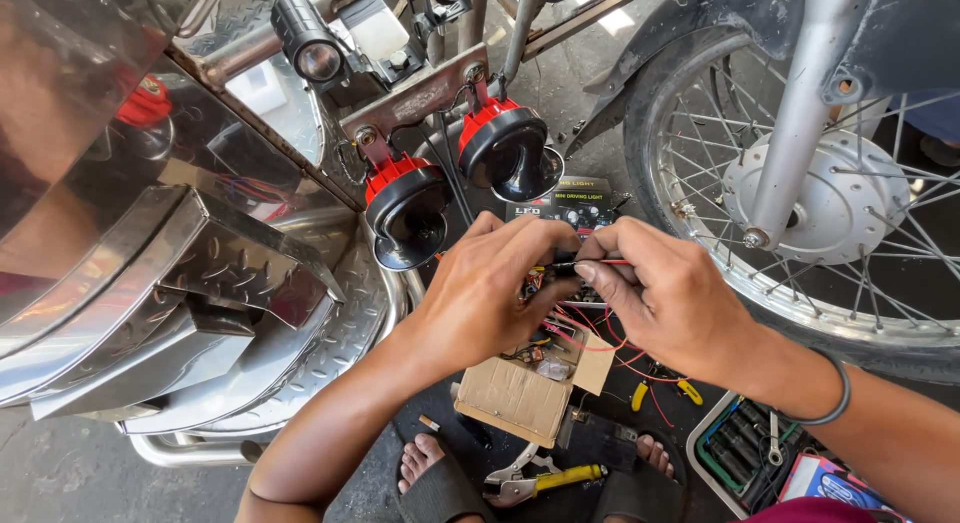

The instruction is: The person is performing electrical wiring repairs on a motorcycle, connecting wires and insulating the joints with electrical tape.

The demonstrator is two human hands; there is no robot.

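My left hand (490,293) and my right hand (665,298) meet in the middle of the view, fingertips pinched together on thin red and black wires (585,266). Loose red wire (600,343) trails down from my hands toward the ground. Just above my hands hang two red-and-black horns (405,208) (510,148), bolted to a rusty bracket (420,98). A small round lamp (308,43) is mounted on the frame above them.
Polished diamond-plate metal bodywork (200,273) fills the left. A spoked motorcycle wheel (830,193) stands at right. Below lie a cardboard box (520,393), a black product box (575,205), yellow-handled pliers (540,478), and a tray of tools (745,448). My sandalled feet (430,483) show at the bottom.
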